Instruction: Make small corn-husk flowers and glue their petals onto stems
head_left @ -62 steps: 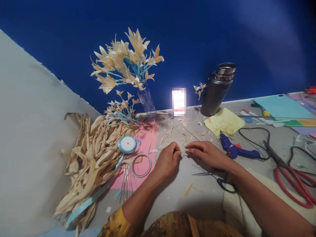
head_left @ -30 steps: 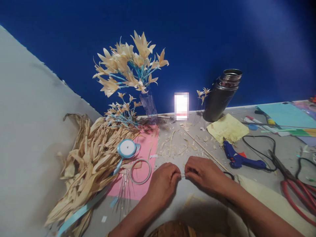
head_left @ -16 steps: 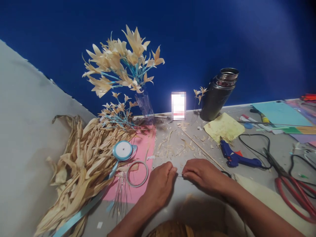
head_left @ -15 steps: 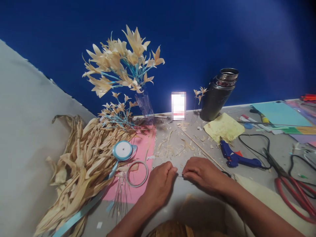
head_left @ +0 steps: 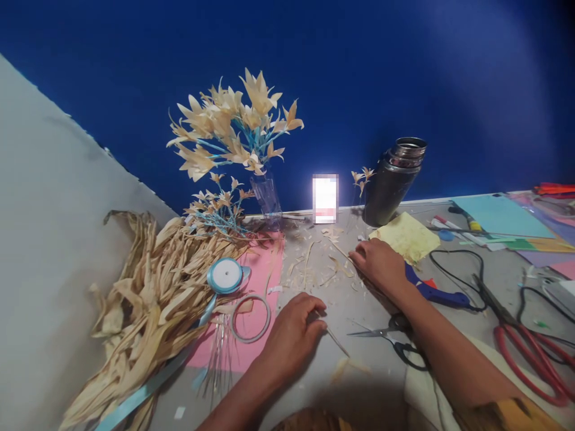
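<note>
My left hand (head_left: 294, 326) rests on the grey table (head_left: 359, 371), thumb and fingers pinched on a thin pale stem (head_left: 336, 342) that sticks out to the right along the surface. My right hand (head_left: 380, 263) is stretched forward. Its fingers are together and bent down onto husk scraps (head_left: 314, 269) and the end of a thin wooden skewer (head_left: 340, 248). What the fingertips hold, if anything, is hidden. Small black-handled scissors (head_left: 390, 334) lie open between my two forearms.
A heap of dried husks (head_left: 148, 293), a blue ribbon spool (head_left: 226, 275), a tape ring (head_left: 249, 317) and pink paper (head_left: 265, 269) lie left. Behind them stand a vase of husk flowers (head_left: 233, 129) and a metal flask (head_left: 390, 179). Right: blue glue gun (head_left: 442, 294), yellow paper (head_left: 406, 236), red scissors (head_left: 532, 356).
My hands were pinched together on the stem near my body. Now the right hand has let go and reached forward to the scraps, uncovering the scissors. The left keeps the stem.
</note>
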The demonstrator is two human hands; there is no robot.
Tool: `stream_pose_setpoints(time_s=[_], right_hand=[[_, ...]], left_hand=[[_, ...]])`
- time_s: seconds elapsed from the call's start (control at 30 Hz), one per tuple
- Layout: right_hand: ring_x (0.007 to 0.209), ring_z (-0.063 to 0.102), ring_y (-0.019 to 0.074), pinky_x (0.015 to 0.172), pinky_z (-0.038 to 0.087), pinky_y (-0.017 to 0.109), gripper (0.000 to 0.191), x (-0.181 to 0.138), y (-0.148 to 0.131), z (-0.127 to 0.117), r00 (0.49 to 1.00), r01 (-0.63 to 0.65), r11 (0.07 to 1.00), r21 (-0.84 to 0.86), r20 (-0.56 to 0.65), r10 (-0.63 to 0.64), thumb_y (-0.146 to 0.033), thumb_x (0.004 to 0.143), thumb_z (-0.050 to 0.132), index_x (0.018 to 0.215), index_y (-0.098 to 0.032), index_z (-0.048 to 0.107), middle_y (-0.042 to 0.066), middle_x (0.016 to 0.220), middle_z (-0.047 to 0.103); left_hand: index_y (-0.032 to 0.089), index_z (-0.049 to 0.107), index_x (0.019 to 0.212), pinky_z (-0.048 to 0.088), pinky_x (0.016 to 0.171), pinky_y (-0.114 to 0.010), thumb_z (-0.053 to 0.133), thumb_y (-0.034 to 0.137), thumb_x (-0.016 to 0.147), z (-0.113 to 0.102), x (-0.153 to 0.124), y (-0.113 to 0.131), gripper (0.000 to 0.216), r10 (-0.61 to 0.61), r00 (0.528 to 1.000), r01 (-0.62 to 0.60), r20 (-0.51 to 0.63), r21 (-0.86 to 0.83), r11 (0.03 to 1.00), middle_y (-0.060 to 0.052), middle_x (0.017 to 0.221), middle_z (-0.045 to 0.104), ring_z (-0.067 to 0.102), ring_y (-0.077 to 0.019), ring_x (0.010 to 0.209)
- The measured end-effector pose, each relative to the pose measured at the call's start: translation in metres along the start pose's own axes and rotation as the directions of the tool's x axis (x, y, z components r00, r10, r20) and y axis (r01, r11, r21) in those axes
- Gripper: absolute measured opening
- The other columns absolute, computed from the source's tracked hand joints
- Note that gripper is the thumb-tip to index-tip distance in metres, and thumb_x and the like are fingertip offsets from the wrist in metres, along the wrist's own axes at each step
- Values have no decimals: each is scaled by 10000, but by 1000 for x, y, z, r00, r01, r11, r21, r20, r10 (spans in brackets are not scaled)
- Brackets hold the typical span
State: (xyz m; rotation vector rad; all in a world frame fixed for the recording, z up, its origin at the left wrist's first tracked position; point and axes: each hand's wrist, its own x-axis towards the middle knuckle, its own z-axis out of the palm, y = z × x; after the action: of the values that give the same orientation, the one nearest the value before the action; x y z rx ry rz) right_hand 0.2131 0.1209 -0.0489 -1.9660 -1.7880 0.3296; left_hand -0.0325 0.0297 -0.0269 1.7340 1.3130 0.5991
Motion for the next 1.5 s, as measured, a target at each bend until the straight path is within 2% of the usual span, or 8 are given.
stream_pose_setpoints(time_s=[0.23,0.43,0.6,0.73,0.83,0.97,1.27,1.5], right_hand=[[615,548,165,566,396,274,334,-5,-9,-11,997,-26,932,360,72,-1,-446,908,511,834,-176,692,22,693,621],[451,229,64,442,130,222,389,-42,-35,-20,775,-521,272,809,582,-245,-530,767,746,717,-158,644,-78,503,404],[438,241,33,432,102,214,354,-57,-46,-11,687,-655,129,745,658,-307,-431,689,847,681,-132,659,-23,571,555],[417,258,25,428,95,219,323,-61,-47,-2,662,-650,191,735,672,-334,-407,731,819,679,-124,673,-17,567,569],[420,291,30,424,116,219,279,-65,-47,1,674,-609,257,750,660,-331,-383,755,795,696,-135,681,-4,598,611],[451,365,49,434,173,213,260,-69,-51,-1,691,-563,320,762,646,-324,-381,740,791,700,-154,669,39,688,705],[462,388,70,439,232,217,212,-68,-46,-12,649,-494,486,721,677,-346,-361,751,725,713,-163,660,54,722,751],[721,623,184,657,467,291,228,-68,-52,-19,952,-139,679,720,286,-109,-387,778,679,856,-193,768,55,838,763]], left_hand=[[206,706,882,477,738,-294,561,302,883,-9,10,19,174,-12,984,-8,-176,-116,993,-36,851,711,646,-189,806],[209,733,998,473,784,-286,457,356,967,-11,24,30,314,58,973,-82,-224,-101,992,-38,881,732,655,-183,853],[191,737,808,449,712,-300,499,386,956,-13,23,28,342,43,988,-35,-148,58,998,-28,713,675,600,-177,717],[200,773,1027,454,694,-274,655,340,867,-9,25,27,243,108,986,-135,-125,-225,965,-52,912,701,623,-170,808],[177,791,826,426,630,-261,768,324,774,-4,28,25,158,53,993,-93,-102,-442,892,-40,776,661,592,-148,706],[147,770,738,448,640,-275,859,394,681,-1,31,19,269,-129,992,80,-3,-768,635,-46,710,667,576,-130,636],[151,732,620,422,622,-255,948,385,531,-4,34,11,331,-247,966,45,-77,-890,453,-33,722,665,539,-99,621],[186,724,580,390,655,-269,887,354,609,1,34,11,237,-157,970,-59,-188,-802,595,-2,684,598,500,-119,671]])
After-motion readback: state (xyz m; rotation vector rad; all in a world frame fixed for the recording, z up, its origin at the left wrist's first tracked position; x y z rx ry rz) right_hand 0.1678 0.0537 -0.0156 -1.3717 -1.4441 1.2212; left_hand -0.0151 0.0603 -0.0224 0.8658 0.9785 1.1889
